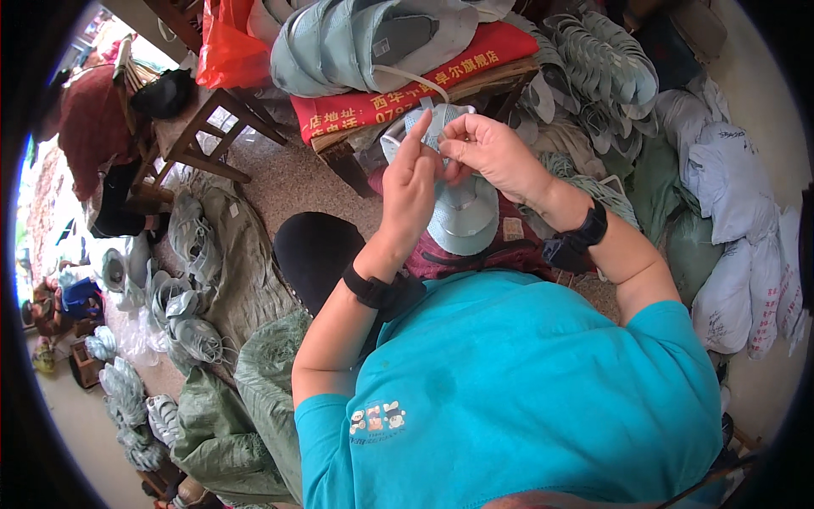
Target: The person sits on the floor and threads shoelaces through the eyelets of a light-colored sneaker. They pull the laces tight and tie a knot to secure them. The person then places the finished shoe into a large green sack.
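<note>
A light blue shoe upper (465, 222) lies in my lap, its rounded toe end toward me and its opening beyond my hands. Over its middle my left hand (410, 176) is closed, the index finger pointing up and away and the other fingers curled. My right hand (482, 151) comes in from the right with thumb and index finger pinched together, close to the left fingertips. Whatever they pinch is too small to make out. Part of the upper is hidden beneath both hands.
Ahead, a wooden bench with a red printed cloth (329, 117) bears stacked pale blue uppers (339, 47). More uppers (602, 68) are heaped at right, near stuffed white sacks (731, 182). Left are a wooden stool (199, 127), laced uppers (193, 237) and green sacking (225, 424).
</note>
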`<act>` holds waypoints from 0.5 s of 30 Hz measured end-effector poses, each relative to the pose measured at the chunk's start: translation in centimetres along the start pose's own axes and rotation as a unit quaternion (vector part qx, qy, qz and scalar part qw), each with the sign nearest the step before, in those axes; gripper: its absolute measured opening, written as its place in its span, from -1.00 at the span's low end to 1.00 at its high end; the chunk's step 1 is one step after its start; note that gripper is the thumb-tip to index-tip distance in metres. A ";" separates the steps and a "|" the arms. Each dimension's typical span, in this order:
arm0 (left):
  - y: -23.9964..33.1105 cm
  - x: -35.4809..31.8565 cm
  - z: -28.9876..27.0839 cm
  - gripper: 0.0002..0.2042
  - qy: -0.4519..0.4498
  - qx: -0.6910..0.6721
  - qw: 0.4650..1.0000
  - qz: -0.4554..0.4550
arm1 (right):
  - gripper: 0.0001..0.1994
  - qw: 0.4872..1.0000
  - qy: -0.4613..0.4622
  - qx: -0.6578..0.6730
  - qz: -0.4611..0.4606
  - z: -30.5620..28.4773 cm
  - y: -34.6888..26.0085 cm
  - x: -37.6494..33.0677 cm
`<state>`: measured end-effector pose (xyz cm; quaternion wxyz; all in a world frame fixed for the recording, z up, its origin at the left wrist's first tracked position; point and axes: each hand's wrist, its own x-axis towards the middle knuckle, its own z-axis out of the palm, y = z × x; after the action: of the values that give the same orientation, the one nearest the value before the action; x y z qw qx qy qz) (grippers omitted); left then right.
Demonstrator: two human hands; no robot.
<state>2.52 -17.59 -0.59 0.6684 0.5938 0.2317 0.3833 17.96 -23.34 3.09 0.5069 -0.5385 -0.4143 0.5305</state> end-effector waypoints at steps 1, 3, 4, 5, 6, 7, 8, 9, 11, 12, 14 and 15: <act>0.4 -0.1 0.3 -0.48 0.004 0.045 0.999 0.022 | -0.81 1.000 -0.007 0.016 0.005 0.1 -0.2 -0.1; 2.0 -0.5 0.3 -0.33 -0.031 0.149 0.988 -0.010 | -0.83 0.999 -0.020 -0.021 0.013 0.2 -1.1 -0.1; 1.9 -0.3 0.3 -0.32 -0.032 0.165 0.986 0.009 | -0.83 0.999 -0.025 -0.040 0.017 0.2 -1.4 -0.2; 1.6 -0.1 0.2 -0.31 -0.033 0.181 0.983 0.028 | -0.85 0.998 -0.031 -0.052 0.002 0.2 -1.6 -0.2; 1.5 0.0 0.0 -0.30 -0.034 0.197 0.979 0.046 | -0.86 0.997 -0.038 -0.064 -0.013 0.2 -1.7 -0.1; 1.7 0.1 0.0 -0.30 -0.033 0.176 0.984 0.026 | -0.87 0.996 -0.045 -0.077 -0.031 0.1 -1.9 0.2; 2.1 0.2 0.0 -0.30 -0.031 0.155 0.987 0.005 | -0.87 0.994 -0.045 -0.090 -0.048 0.0 -1.7 0.4; 2.4 0.1 -0.1 -0.30 -0.029 0.134 0.990 -0.015 | -0.87 0.991 -0.046 -0.103 -0.065 -0.1 -1.3 0.6; 2.6 0.3 -0.9 -0.30 -0.036 0.163 0.986 -0.021 | -0.88 0.987 -0.057 -0.126 -0.083 0.1 -1.7 1.3; 2.5 0.5 -1.4 -0.30 -0.040 0.178 0.983 -0.025 | -0.89 0.985 -0.065 -0.135 -0.082 0.3 -2.2 1.6; 1.9 0.6 -1.9 -0.28 -0.030 0.150 0.988 -0.027 | -0.90 0.980 -0.088 -0.165 -0.072 0.6 -2.7 1.7; 1.9 0.6 -2.3 -0.28 -0.030 0.136 0.989 -0.042 | -0.90 0.975 -0.101 -0.186 -0.071 0.6 -3.1 2.2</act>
<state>0.69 -15.69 0.92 0.6036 0.6803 0.2859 0.3020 17.83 -20.64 5.85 0.3896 -0.5365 -0.5918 0.4584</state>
